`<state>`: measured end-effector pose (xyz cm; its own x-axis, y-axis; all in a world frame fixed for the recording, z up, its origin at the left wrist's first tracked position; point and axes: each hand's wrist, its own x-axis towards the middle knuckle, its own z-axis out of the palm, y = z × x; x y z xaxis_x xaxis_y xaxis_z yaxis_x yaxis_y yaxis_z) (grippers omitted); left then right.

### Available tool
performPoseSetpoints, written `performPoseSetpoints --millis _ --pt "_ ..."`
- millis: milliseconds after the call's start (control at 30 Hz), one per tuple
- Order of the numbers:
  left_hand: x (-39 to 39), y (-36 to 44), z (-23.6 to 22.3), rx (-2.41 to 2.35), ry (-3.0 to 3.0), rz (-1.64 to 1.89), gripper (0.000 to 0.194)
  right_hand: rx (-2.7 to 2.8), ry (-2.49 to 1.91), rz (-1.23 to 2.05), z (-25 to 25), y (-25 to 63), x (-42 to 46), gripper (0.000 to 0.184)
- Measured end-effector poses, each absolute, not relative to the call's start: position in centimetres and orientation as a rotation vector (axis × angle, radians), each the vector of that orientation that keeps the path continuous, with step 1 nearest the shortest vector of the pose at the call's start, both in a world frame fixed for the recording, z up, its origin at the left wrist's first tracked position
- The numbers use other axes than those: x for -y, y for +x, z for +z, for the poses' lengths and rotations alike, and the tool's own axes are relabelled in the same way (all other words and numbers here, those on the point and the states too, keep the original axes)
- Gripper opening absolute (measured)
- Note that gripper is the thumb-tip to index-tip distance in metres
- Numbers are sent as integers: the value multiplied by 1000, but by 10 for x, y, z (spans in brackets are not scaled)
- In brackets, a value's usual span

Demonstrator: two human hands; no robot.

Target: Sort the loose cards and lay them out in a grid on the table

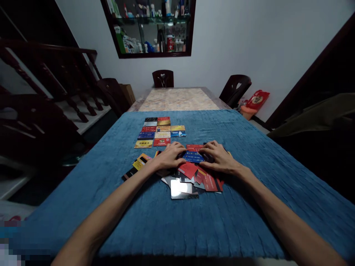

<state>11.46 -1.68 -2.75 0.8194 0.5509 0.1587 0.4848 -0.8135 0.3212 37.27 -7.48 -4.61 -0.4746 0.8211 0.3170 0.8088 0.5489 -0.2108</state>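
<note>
A blue card (193, 156) with pale lettering lies level between my hands, over a loose heap of cards. My left hand (172, 154) has thumb and fingers closed around its left end. At its right end, my right hand (217, 158) grips with thumb and fingers bent. Among the heaped cards are a red card (188, 170), a shiny silver card (180, 189) nearest me and a yellow card (139, 162) with a dark stripe. Part of the heap is hidden under both hands. Beyond my left hand, several cards lie face up in neat rows, including a gold card (143, 144).
A blue cloth (111, 207) covers the near part of the table, with a patterned cover (177, 99) beyond it. Dark wooden chairs (163, 78) stand around the far end. A red bag (257, 99) is on the right, near the wall.
</note>
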Motion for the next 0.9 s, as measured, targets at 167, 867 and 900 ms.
performPoseSetpoints --millis 167,867,900 --pt "15 113 -26 -792 2756 352 41 2360 -1289 62 -45 373 76 40" --pt "24 83 -7 -921 2911 268 32 2458 -1184 -12 -35 341 65 55" --pt "23 79 -7 -948 2915 267 33 2478 -1193 -22 -33 336 62 53"
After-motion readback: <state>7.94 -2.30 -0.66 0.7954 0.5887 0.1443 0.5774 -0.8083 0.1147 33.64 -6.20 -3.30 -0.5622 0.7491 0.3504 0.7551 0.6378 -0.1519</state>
